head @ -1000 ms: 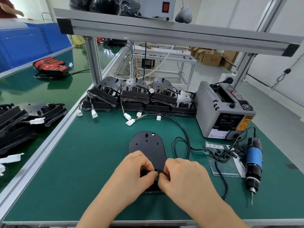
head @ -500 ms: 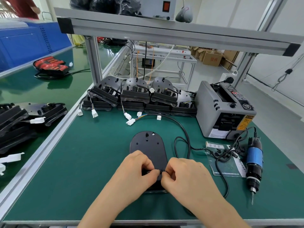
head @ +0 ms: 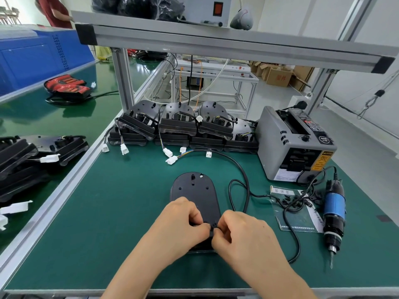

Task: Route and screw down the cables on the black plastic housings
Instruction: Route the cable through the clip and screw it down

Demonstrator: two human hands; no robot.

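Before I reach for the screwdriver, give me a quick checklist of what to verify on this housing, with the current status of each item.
1. Black housing flat on the green mat: ok.
2. Grip: left hand and right hand pinch at the housing's near end, the right on a small black clip: ok.
3. Cable seated under the clip: cannot tell, the fingers cover it.
4. Screw in place: cannot tell, none visible.
5. Electric screwdriver free, lying on the mat to the right: ok.
6. Cable slack: loops loosely beside the housing, not taut: ok.
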